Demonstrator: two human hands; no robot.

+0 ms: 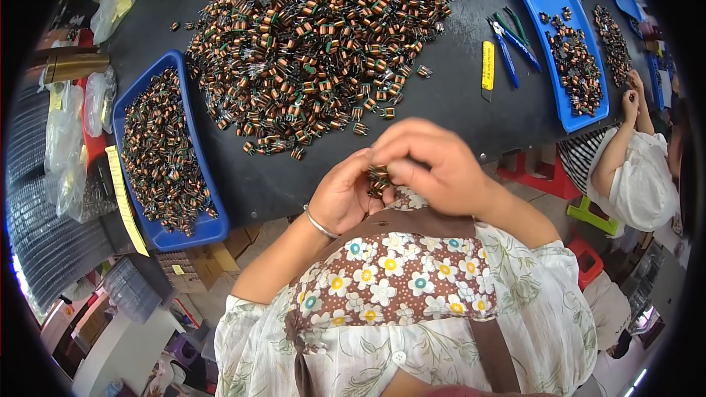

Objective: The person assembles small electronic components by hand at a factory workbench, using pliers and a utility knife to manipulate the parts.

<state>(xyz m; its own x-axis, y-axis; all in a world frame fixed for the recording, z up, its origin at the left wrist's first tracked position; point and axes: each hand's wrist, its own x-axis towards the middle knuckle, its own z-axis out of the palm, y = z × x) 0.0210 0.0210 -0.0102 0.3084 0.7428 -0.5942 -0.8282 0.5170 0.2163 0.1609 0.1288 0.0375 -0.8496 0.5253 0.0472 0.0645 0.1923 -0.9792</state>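
Observation:
In front of my apron, my left hand (pixel 342 195) is cupped, its fingers curled round several small copper-wound coils (pixel 377 181). Close over them comes my right hand (pixel 434 165), thumb and forefinger bent together and touching the left fingertips. Whatever the right fingertips pinch is hidden and slightly blurred. Just beyond both hands, a big heap of the same coils (pixel 309 44), with copper windings, dark cores and some green parts, covers the middle of the black table (pixel 456 114).
A blue tray (pixel 218 229) full of coils stands at the left. To the right lie a yellow cutter knife (pixel 487 66) and blue-handled pliers (pixel 507 59). Beyond them is another blue tray (pixel 570 123) with coils. A person (pixel 636 176) in white works at the right edge.

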